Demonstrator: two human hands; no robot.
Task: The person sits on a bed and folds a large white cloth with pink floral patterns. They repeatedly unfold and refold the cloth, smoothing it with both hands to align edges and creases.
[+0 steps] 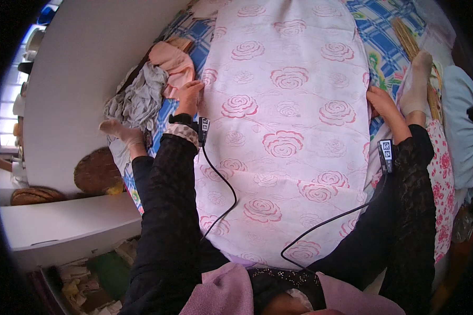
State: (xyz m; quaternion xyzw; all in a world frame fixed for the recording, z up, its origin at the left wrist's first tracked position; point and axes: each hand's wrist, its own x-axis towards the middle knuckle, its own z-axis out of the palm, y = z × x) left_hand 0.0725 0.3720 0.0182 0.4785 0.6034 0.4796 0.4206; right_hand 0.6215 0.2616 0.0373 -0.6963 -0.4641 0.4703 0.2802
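Note:
A long white cloth with pink roses (289, 144) lies spread lengthwise in front of me, its near end over my lap between my outstretched legs. At its left edge, my left hand (189, 96) is closed, the fingertips pinching the border. Opposite, my right hand (384, 105) holds the right edge, thumb on top and the other fingers partly hidden beneath the fabric. Between the two hands the cloth lies mostly flat, with slight creases near my lap. A black cable runs over it from a small device at each wrist.
Under the cloth is a blue checked, flowered sheet (389, 26). Crumpled grey cloth (144, 92) and a peach cloth (173, 63) lie left of my left hand. Bundled straw stalks (404, 38) and a pale blue cloth (459, 126) are at the right. A white wall (89, 68) rises on the left.

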